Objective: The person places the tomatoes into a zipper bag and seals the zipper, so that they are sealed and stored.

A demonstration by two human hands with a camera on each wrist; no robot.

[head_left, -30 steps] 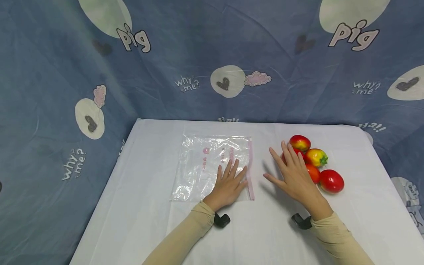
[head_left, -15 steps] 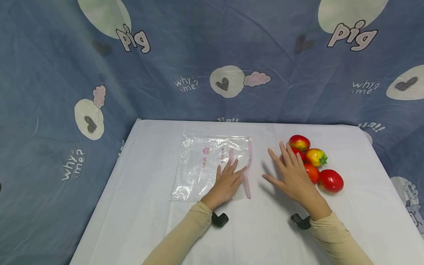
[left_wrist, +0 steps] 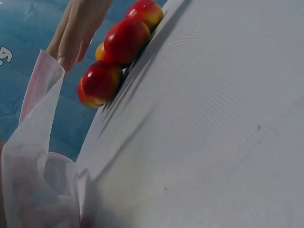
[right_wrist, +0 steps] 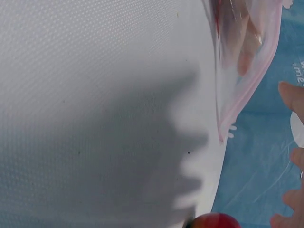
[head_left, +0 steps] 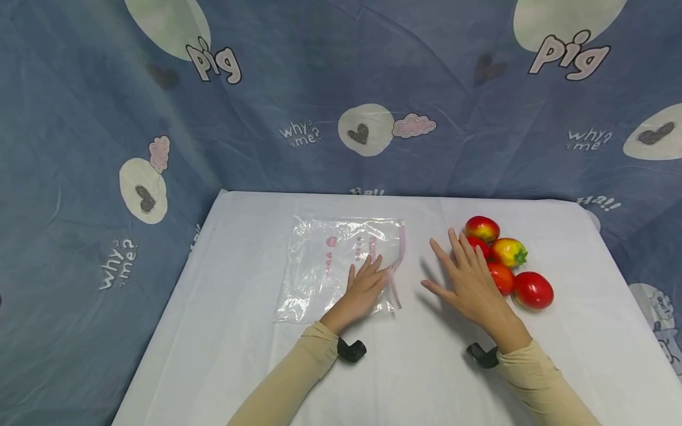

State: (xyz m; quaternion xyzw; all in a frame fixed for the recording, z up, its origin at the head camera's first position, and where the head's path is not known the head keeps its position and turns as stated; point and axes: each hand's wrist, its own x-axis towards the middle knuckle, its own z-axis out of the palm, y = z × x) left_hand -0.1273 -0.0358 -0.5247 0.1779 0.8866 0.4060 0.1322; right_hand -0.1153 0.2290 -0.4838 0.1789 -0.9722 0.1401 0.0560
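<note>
A clear zip bag (head_left: 311, 278) with pink print and a pink seal strip lies flat on the white table. My left hand (head_left: 361, 294) is over its right side and pinches the edge near the strip; the thumb is hidden from above. The mouth stands lifted, and the pink strip (right_wrist: 259, 80) curves upward in the right wrist view. My right hand (head_left: 474, 287), fingers spread, hovers at the left of several red and yellow fruits and vegetables, partly covering them. Among these are a yellow-red bell pepper (head_left: 508, 252) and a shiny round red one (head_left: 534, 290).
The white tablecloth (head_left: 224, 331) covers the table up to its back edge. Behind and to the left hangs a blue printed curtain (head_left: 266, 71). A black wrist mount (head_left: 351, 350) sits on the left wrist, another black mount (head_left: 482, 355) on the right.
My left hand has shifted slightly left and closed its spread fingers at the bag's edge. The bag's near right corner has lifted and drawn inward. The right hand has barely moved.
</note>
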